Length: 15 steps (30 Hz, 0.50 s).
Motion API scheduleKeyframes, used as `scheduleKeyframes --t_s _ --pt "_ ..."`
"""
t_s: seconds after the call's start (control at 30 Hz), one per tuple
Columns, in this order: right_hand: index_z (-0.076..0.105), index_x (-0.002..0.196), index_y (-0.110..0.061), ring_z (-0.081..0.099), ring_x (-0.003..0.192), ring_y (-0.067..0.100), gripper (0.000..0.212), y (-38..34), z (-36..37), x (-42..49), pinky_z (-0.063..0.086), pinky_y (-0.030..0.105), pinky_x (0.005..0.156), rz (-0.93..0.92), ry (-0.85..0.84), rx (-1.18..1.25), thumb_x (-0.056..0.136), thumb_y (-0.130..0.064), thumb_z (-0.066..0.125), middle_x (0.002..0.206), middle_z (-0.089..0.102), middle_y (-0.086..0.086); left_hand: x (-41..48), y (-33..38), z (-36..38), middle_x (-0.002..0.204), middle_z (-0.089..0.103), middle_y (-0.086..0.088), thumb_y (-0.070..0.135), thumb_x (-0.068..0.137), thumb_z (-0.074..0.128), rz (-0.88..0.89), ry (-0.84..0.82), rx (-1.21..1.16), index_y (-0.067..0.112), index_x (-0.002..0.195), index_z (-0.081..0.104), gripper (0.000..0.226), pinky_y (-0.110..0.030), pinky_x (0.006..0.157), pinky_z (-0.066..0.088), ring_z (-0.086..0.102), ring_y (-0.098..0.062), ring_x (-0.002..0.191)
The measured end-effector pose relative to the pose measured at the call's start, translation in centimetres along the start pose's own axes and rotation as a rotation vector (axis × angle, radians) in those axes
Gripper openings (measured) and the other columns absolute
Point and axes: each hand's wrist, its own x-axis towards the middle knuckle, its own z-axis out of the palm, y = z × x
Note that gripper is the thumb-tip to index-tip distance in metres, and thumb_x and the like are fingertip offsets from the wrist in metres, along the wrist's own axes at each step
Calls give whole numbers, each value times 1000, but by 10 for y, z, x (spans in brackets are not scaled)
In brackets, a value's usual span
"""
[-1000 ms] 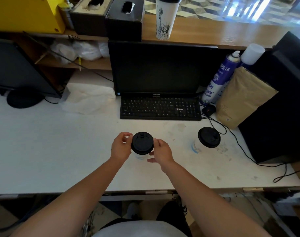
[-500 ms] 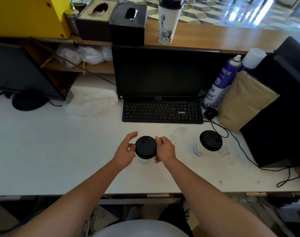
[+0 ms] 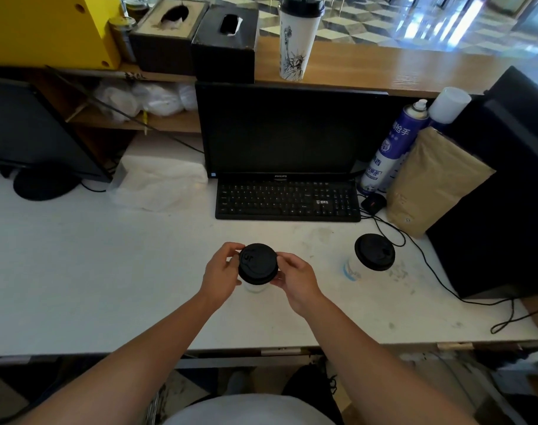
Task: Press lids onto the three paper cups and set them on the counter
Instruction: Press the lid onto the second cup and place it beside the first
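Observation:
A white paper cup with a black lid on top stands on the white desk in front of me. My left hand grips the lid's left rim and my right hand grips its right rim. A second white cup with a black lid stands to the right, apart from both hands. A tall white cup with a black lid stands on the wooden counter behind the monitor.
A black keyboard and monitor sit just beyond the cups. A brown paper bag, spray cans and a black box crowd the right side, with a cable trailing across the desk. Tissue boxes sit on the counter.
My left hand, which had opened away from the lid half a second ago, has closed back onto its left rim. Both hands still flank the same cup.

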Motion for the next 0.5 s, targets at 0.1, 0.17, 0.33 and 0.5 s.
scheduleKeyframes --t_s 0.1,0.17,0.33,0.5 --pt "71 98 -10 67 97 32 21 3 0 0 59 38 81 -28 11 24 103 -6 51 109 72 16 4 -2 -1 99 63 -1 18 102 47 -13 29 8 22 99 57 12 -24 53 57 65 -16 84" --pt "72 99 -10 68 99 31 21 5 -1 1 59 38 85 -43 26 17 103 -5 52 108 72 15 5 -3 -1 94 63 -2 23 101 50 -47 51 0 25 93 56 11 -25 52 57 66 -21 81" --pt "69 116 -9 68 105 29 23 12 2 2 60 33 84 -112 61 -152 105 -12 48 114 71 12 3 -6 1 92 63 -3 29 101 50 -107 77 -12 23 93 53 11 -29 53 55 65 -20 71" --pt "63 109 -14 63 99 26 26 12 11 5 62 35 73 -145 113 -414 107 -22 38 114 65 13 -2 -5 2 103 60 0 24 104 42 -51 41 4 28 115 50 14 -28 54 53 63 -17 69"
